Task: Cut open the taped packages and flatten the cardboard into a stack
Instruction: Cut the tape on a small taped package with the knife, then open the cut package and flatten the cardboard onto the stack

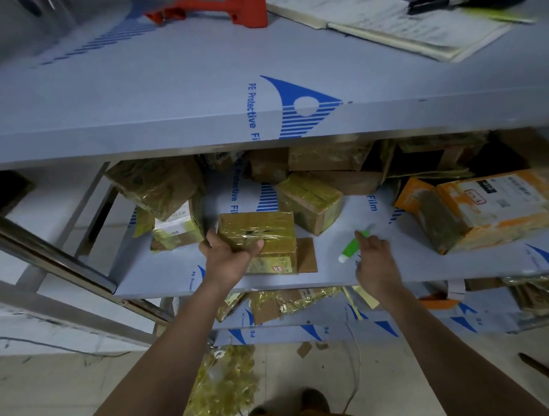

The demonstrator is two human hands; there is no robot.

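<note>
rear packages lying shadowed, indistinct; left hand gripping taped package; right hand, fingers loosely extended, touching green cutter.

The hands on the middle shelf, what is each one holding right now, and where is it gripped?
The left hand grips the taped box by its near left corner. The right hand reaches at the green cutter; whether it has hold cannot be told.

Shelf boards pale grey-blue, printed with blue lettering and a blue striped fin-shaped logo. Taped packages brown under glossy yellowish tape, as on the near box; one parcel orange and white, one box with a white label. Cutter green with white tip; tool on top shelf red-orange; crumpled tape on floor yellow-gold.
</note>
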